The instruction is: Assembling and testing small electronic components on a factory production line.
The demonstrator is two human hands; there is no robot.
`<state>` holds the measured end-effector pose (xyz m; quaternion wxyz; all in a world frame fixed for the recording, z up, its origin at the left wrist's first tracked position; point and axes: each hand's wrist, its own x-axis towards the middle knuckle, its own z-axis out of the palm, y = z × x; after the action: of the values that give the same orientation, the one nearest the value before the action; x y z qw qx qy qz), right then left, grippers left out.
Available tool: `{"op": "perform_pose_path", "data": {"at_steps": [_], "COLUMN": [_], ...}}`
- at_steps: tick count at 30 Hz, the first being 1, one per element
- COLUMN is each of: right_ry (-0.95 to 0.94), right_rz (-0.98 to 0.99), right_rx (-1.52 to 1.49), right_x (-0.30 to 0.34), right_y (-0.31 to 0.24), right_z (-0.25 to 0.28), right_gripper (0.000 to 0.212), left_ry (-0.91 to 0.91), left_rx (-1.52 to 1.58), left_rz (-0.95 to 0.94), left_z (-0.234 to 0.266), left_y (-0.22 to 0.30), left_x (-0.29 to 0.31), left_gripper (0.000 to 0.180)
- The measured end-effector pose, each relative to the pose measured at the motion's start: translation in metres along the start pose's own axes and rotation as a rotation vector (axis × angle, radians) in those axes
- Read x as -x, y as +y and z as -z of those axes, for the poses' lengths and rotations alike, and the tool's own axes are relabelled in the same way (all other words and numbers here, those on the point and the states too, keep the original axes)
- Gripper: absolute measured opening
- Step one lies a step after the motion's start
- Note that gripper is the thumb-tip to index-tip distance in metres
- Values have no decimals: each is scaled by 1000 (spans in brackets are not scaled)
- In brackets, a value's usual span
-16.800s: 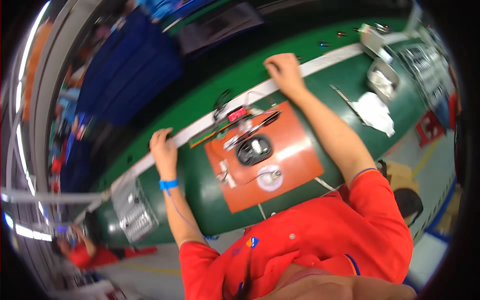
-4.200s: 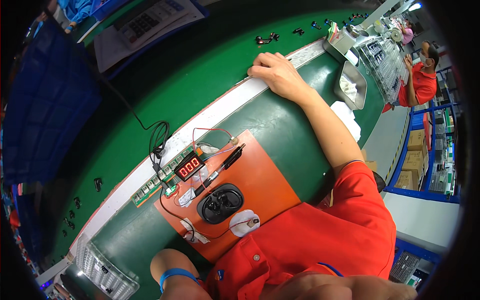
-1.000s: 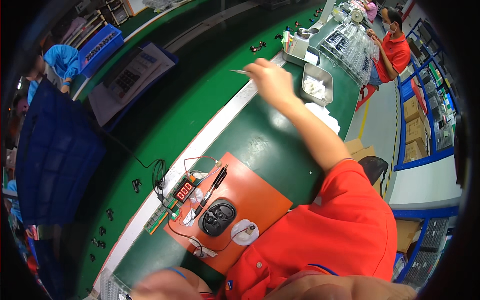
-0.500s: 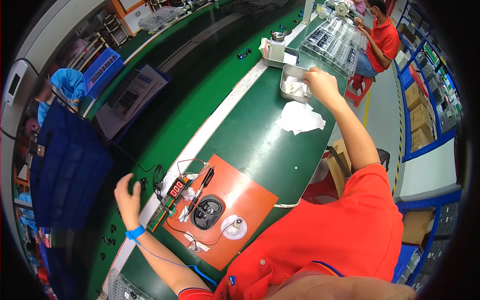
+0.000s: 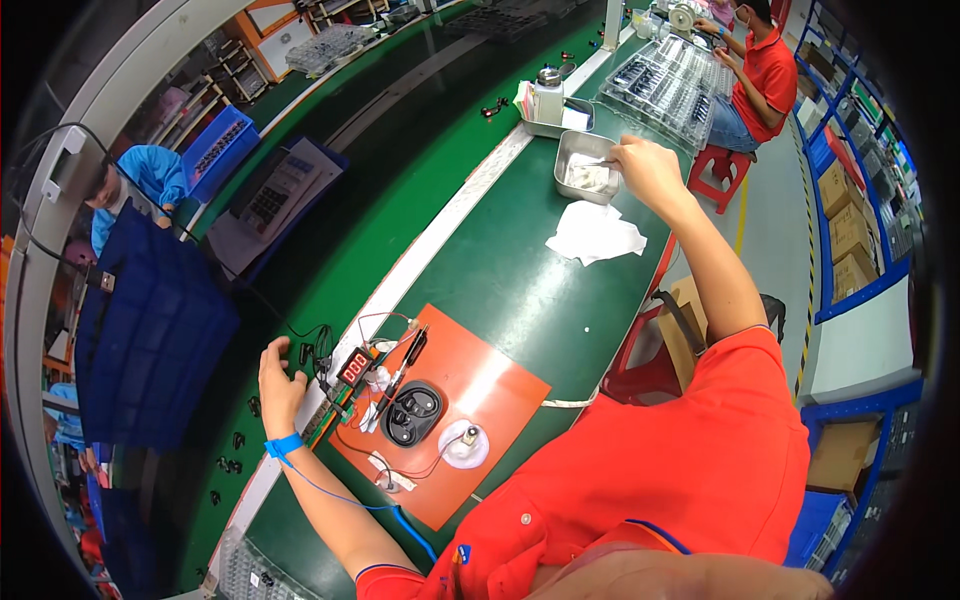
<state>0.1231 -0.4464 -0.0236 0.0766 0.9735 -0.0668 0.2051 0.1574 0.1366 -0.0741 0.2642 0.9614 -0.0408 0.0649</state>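
Green covers the long table [image 5: 510, 275], which slants from the lower left of the frame to the upper right, so most things seem easy to reach. Past its white edge runs a green strip [image 5: 405, 205]. An orange mat [image 5: 495, 375] lies low in the middle, maybe to keep little parts together. A white cloth [image 5: 595, 235] lies right of the middle, just below the metal tray [image 5: 580, 195], whose walls likely keep the white stuff inside. The right hand [image 5: 650, 172] is at the tray's right side, fingertips bent close together; I cannot tell if they pinch something. The left hand [image 5: 282, 388], left of the middle, has its fingers spread and seems to hold nothing. The black case [image 5: 413, 413] lies flat on the mat, hollows up, probably so things can sit in them. Beside it is a white round pad [image 5: 463, 445]. Above left, a small display [image 5: 355, 366] glows red, perhaps tilted for easy reading. Small black pieces [image 5: 254, 406] lie near the left hand
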Motion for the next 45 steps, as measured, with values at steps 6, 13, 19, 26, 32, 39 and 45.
{"op": "perform_pose_path", "data": {"at_steps": [6,13,19,26,32,39,45], "right_ry": [4,133,-22,-21,131,-120,-69], "right_rz": [-25,64,369,558,742,912,1046], "right_rx": [6,-239,-673,-609,-905,-1315,-1227], "right_x": [2,15,26,18,27,58,79], "right_y": [0,-37,-137,-201,-223,-260,-260], "right_z": [9,10,-12,-43,-11,3,7], "right_gripper": [11,11,14,17,23,36,45], "left_ry": [96,-15,175,-14,-4,2,253], "left_rx": [-54,28,274,915,681,344,189], "left_rz": [-478,-182,-35,152,90,-106,-57], "left_z": [-15,-5,7,-1,-7,-35,-5], "left_y": [-10,2,2,84,98,117,97], "left_x": [-6,-2,29,86,95,109,87], "left_gripper": [34,26,19,10,9,9,14]}}
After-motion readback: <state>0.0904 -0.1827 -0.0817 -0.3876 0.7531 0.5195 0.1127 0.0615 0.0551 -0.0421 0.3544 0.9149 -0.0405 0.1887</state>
